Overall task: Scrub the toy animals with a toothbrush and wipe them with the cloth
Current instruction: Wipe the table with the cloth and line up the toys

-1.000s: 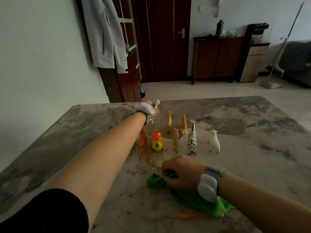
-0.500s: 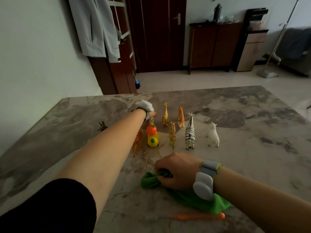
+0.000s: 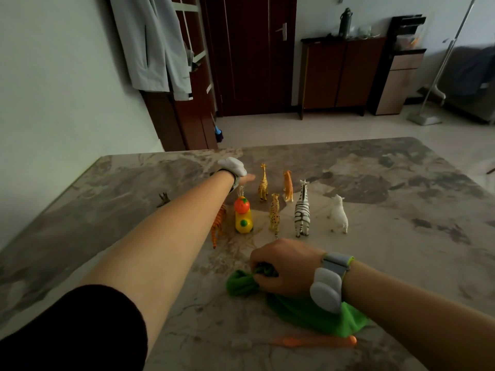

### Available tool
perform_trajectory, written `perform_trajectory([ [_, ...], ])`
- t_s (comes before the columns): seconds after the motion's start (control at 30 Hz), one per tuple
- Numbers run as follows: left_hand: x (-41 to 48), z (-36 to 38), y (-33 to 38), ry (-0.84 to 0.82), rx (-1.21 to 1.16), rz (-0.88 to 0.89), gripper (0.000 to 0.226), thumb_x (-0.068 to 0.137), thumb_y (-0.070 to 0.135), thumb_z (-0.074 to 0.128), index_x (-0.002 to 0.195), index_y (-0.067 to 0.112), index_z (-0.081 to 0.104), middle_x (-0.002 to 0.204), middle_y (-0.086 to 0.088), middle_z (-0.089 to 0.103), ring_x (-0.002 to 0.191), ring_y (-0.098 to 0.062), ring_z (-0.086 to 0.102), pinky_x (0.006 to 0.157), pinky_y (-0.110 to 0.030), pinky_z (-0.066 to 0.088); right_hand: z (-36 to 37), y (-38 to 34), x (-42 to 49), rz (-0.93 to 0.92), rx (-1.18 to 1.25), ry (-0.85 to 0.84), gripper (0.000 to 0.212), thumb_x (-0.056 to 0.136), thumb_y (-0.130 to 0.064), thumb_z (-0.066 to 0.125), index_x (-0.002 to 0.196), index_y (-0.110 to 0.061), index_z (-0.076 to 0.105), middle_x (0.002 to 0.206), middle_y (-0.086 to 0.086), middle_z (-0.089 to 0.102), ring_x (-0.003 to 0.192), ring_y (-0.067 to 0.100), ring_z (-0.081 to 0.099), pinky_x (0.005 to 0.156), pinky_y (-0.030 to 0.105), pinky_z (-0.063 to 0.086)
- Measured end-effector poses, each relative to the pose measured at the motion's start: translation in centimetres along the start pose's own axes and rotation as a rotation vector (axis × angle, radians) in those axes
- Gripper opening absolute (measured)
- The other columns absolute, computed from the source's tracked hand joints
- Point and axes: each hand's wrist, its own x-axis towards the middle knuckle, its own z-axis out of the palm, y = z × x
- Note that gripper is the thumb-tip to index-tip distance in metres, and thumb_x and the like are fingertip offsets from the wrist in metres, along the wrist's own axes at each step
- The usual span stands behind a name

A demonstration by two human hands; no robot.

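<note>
Marble, grey with brown veins, was spread across the table [image 3: 401,199], and on it the toys were lined up in two loose rows. A giraffe [image 3: 263,183] and an orange animal [image 3: 288,184] were placed at the back. In front stood a tiger [image 3: 218,227], a yellow toy [image 3: 243,218], a spotted cat [image 3: 274,214], a zebra [image 3: 302,210] and a white animal [image 3: 338,216], all upright.

The left hand [image 3: 245,179] was stretched out just behind the yellow toy, beside the giraffe. It was largely hidden by a white wrist band [image 3: 233,166], so its grip could not be told. Nearer in, the right hand [image 3: 286,266] was curled tight on a bunched corner of the green cloth [image 3: 316,317]. An orange toothbrush [image 3: 321,341] was laid flat just on the near side of the cloth, untouched. A small dark figure [image 3: 164,199] was set alone, well to the left.

Bare marble was left wide on the right, out to the far edge, and on the left up to the slanted edge by the wall. Beyond, pale floor [image 3: 294,127] was seen open up to a dark red door [image 3: 251,54], a brown cabinet [image 3: 337,73], a hanging jacket [image 3: 152,44] and a propped mop [image 3: 423,119].
</note>
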Motion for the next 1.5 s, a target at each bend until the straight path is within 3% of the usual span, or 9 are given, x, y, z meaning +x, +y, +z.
perform_trajectory([
  [0.1, -1.7, -1.6, 0.0, 0.066, -0.207, 0.025, 0.079, 0.1, 0.06, 0.035, 0.154, 0.004, 0.023, 0.16, -0.019, 0.024, 0.146, -0.033, 0.027, 0.118, -0.044, 0.022, -1.5, 0.0, -0.4, 0.053, 0.092, 0.11, 0.017, 0.093, -0.036, 0.063, 0.103, -0.024, 0.069, 0.092, -0.008, 0.069, 0.08, 0.008, 0.064, 0.076, 0.026, 0.055],
  [0.23, -4.9, -3.4, -0.7, 0.436, -0.516, 0.248, 0.067, 0.092, 0.068, 0.045, 0.117, 0.007, 0.061, 0.115, -0.015, 0.068, 0.101, -0.028, 0.066, 0.093, -0.045, 0.053, -6.1, -0.5, -1.3, 0.196, 0.263, 0.344, 0.014, 0.095, -0.033, 0.064, 0.102, -0.023, 0.07, 0.086, -0.017, 0.065, 0.075, -0.008, 0.061, 0.067, 0.008, 0.048],
  [0.33, -10.5, -4.1, 0.4, 0.046, -0.88, 0.49, 0.077, 0.089, 0.073, 0.032, 0.101, 0.006, 0.068, 0.098, -0.017, 0.073, 0.093, -0.032, 0.07, 0.094, -0.054, 0.054, -10.0, -1.0, -2.1, 0.237, 0.503, 0.54, 0.016, 0.097, -0.033, 0.06, 0.103, -0.022, 0.069, 0.09, -0.005, 0.07, 0.079, 0.002, 0.068, 0.069, 0.016, 0.056],
  [0.47, -15.9, -3.8, 1.4, -0.382, -1.107, 0.47, 0.104, 0.069, 0.087, 0.022, 0.128, 0.011, 0.06, 0.119, -0.014, 0.069, 0.114, -0.033, 0.065, 0.093, -0.045, 0.054, -14.1, -2.5, -3.3, 0.227, 0.853, 0.848, 0.011, 0.098, -0.027, 0.062, 0.096, -0.023, 0.072, 0.091, 0.004, 0.074, 0.085, 0.02, 0.072, 0.079, 0.035, 0.059],
  [0.6, -19.3, -3.4, 1.8, -0.126, -1.109, 0.605, 0.028, 0.098, 0.037, 0.055, 0.116, 0.017, 0.063, 0.123, -0.016, 0.067, 0.099, -0.023, 0.071, 0.087, -0.042, 0.057, -16.3, -4.5, -4.8, 0.206, 0.903, 1.0, 0.009, 0.096, -0.028, 0.065, 0.095, -0.028, 0.074, 0.088, -0.003, 0.076, 0.083, 0.016, 0.073, 0.074, 0.033, 0.06],
  [0.77, -21.2, -4.5, 0.9, 0.044, -1.192, 0.63, 0.037, 0.094, 0.023, 0.066, 0.127, 0.007, 0.061, 0.12, -0.013, 0.07, 0.11, -0.028, 0.068, 0.099, -0.049, 0.052, -15.9, -6.5, -6.0, 0.224, 1.097, 0.743, 0.048, 0.09, -0.055, 0.059, 0.122, -0.02, 0.061, 0.113, 0.001, 0.069, 0.103, 0.02, 0.067, 0.082, 0.037, 0.057],
  [0.87, -22.3, -5.4, 0.4, 0.097, -1.143, 0.609, 0.028, 0.091, 0.025, 0.071, 0.117, 0.017, 0.068, 0.113, -0.009, 0.073, 0.103, -0.027, 0.071, 0.093, -0.048, 0.056, -14.3, -7.4, -6.6, 0.244, 0.979, 0.528, 0.053, 0.08, -0.038, 0.073, 0.127, -0.025, 0.053, 0.116, 0.001, 0.068, 0.102, 0.019, 0.068, 0.078, 0.034, 0.058],
  [1.1, -23.3, -5.5, -1.6, 0.101, -1.184, 0.577, 0.041, 0.082, 0.003, 0.075, 0.12, 0.01, 0.062, 0.118, -0.014, 0.068, 0.106, -0.031, 0.068, 0.087, -0.042, 0.059, -13.5, -8.1, -6.5, 0.223, 1.103, 0.581, 0.021, 0.095, -0.011, 0.062, 0.115, -0.016, 0.063, 0.123, 0.01, 0.068, 0.109, 0.025, 0.067, 0.092, 0.038, 0.055],
  [1.5, -23.2, -8.3, -3.6, 0.115, -0.929, 0.79, 0.079, 0.078, -0.01, 0.069, 0.146, 0.018, 0.042, 0.144, -0.013, 0.052, 0.129, -0.029, 0.054, 0.104, -0.048, 0.049, -13.6, -9.0, -6.3, 0.019, 1.218, 0.482, 0.053, 0.071, -0.007, 0.075, 0.119, -0.023, 0.058, 0.109, 0.001, 0.073, 0.11, 0.027, 0.065, 0.098, 0.046, 0.051],
])
